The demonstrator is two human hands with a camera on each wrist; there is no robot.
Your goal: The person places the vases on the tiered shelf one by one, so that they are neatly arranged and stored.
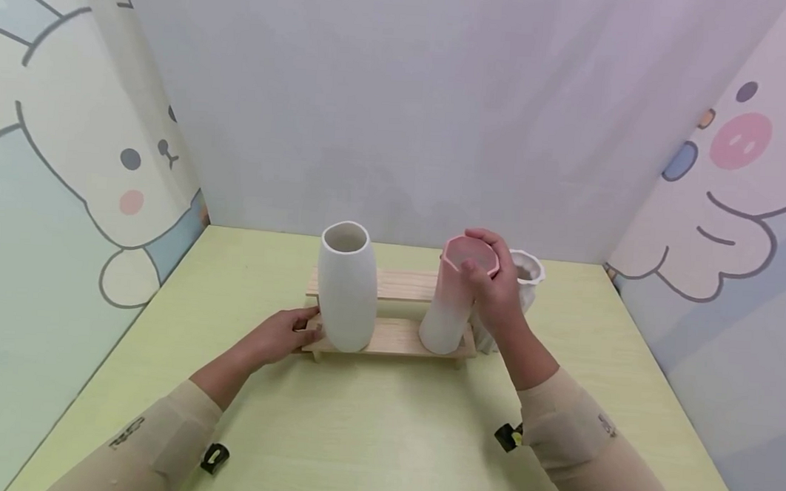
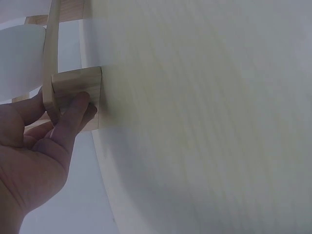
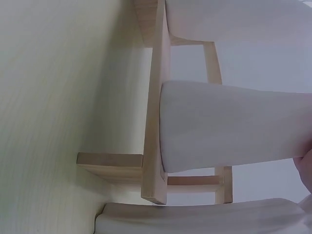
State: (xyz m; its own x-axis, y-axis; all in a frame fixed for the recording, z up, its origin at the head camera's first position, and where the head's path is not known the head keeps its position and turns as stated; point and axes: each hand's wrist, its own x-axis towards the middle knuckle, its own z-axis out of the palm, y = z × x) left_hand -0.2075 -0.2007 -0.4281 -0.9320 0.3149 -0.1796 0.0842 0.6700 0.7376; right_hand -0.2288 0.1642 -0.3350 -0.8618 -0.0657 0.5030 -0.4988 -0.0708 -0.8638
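Note:
A two-step wooden stand (image 1: 398,336) sits on the table, and my left hand (image 1: 281,336) grips the left end of its lower board. Thumb and fingers close round that end near the leg (image 2: 78,83) in the left wrist view. On the lower step at left stands a tall white vase (image 1: 346,299). My right hand (image 1: 500,299) holds a pink-to-white vase (image 1: 448,308) by its upper part, thumb at the rim. The right wrist view has the base of this vase (image 3: 219,126) on the lower board, slightly tilted.
A white vase with a wavy rim (image 1: 526,271) stands on the table just right of the stand, partly hidden by the right hand. Behind the table hangs a pale curtain (image 1: 400,112). Cartoon-printed side walls flank the table. Black straps (image 1: 215,457) hang beneath the sleeves.

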